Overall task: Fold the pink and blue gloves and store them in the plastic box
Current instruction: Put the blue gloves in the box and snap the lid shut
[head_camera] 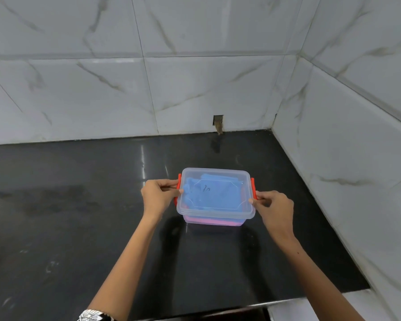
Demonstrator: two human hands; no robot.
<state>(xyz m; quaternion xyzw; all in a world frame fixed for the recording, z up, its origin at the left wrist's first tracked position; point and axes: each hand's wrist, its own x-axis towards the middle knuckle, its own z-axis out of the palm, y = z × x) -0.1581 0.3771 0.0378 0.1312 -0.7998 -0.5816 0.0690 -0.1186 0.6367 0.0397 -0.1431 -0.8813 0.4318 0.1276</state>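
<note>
A clear plastic box (214, 216) stands on the black counter, its transparent lid (215, 191) lying on top. Through the lid I see the blue gloves (214, 193); the pink gloves (213, 221) show through the front wall underneath them. My left hand (158, 195) pinches the red clasp (178, 185) on the box's left side. My right hand (273, 205) pinches the red clasp (253, 187) on its right side.
The black counter (79, 216) runs to a front edge near the bottom of the view. White marble-tiled walls (148, 89) close it off at the back and along the right. A small hole (218, 123) in the back wall sits just above the counter.
</note>
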